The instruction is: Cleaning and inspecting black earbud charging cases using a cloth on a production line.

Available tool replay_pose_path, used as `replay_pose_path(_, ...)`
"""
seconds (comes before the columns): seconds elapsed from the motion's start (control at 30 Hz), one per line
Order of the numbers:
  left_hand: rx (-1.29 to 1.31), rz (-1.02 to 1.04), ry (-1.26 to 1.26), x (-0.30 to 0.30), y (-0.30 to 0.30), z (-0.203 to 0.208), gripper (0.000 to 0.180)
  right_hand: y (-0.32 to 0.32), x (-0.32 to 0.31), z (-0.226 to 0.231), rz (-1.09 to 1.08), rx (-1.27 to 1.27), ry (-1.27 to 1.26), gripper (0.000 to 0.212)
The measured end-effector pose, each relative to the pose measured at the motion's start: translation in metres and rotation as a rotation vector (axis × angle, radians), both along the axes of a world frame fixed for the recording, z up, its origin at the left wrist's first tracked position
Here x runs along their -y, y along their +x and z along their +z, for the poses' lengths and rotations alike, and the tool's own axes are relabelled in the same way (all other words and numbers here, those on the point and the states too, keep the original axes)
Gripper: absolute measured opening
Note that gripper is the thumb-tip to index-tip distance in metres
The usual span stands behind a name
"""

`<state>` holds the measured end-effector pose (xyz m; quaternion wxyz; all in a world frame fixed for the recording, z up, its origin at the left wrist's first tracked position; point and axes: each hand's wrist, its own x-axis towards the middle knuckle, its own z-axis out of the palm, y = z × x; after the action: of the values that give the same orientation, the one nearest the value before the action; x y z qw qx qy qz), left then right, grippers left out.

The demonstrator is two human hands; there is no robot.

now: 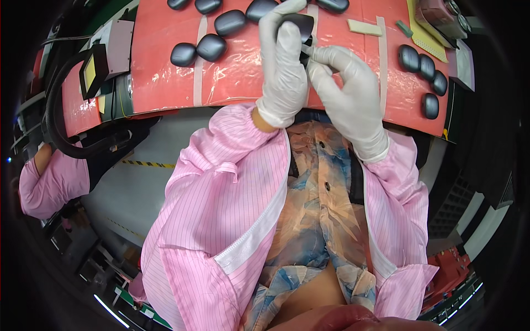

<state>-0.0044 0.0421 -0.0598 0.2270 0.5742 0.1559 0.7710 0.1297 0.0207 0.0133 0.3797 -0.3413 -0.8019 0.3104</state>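
My left hand [283, 71], in a white glove, is closed round a dark grey, glossy earbud-style case [300, 23] above the mat. Much of that case is hidden by the fingers. My right hand [353, 91], gloved too, has thumb and forefinger pinched together at the near edge of the case; what lies between those fingertips is too small to make out. Several like rounded cases rest on the mat to the left, one being a dark grey case [212, 47]. Another grey case [409, 58] belongs to a group at the right.
A red mat [160, 83] with pale tape strips covers the bench. A cream block [364, 27] and a small green block [404, 28] lie right of my hands. At left stand a boxy device [113, 47] and a black hose [49, 110]; a pink-sleeved person [55, 182] is beyond.
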Motion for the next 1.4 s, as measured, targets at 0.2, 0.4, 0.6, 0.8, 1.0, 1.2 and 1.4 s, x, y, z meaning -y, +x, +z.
replay_pose_path(0.2,0.748,-0.108,-0.853,0.031,0.027,0.051,0.059,0.009,-0.007,0.013,0.157,-0.602,-0.872,0.029)
replay_pose_path(0.4,0.772,-0.147,-1.060,0.036,0.014,0.062,0.056,0.007,0.000,-0.010,-0.027,0.062,0.173,0.033)
replay_pose_path(0.6,0.752,-0.321,-1.226,0.036,0.011,0.048,0.053,0.019,-0.002,-0.012,-0.083,0.213,0.305,0.029)
replay_pose_path(0.8,0.185,0.067,-0.729,0.035,0.027,0.027,0.050,0.008,-0.004,0.006,0.206,-0.563,-1.066,0.029)
replay_pose_path(1.0,0.436,-0.232,-0.926,0.037,0.020,0.025,0.060,0.017,-0.001,-0.006,0.043,-0.242,-0.412,0.022)
replay_pose_path(1.2,0.244,-0.484,-1.216,0.054,-0.003,0.055,0.067,0.037,-0.013,-0.016,-0.171,0.524,0.469,0.032)
replay_pose_path(1.4,0.685,-0.710,-1.370,0.053,-0.003,0.066,0.071,0.052,-0.037,0.002,-0.134,-0.104,0.144,0.019)
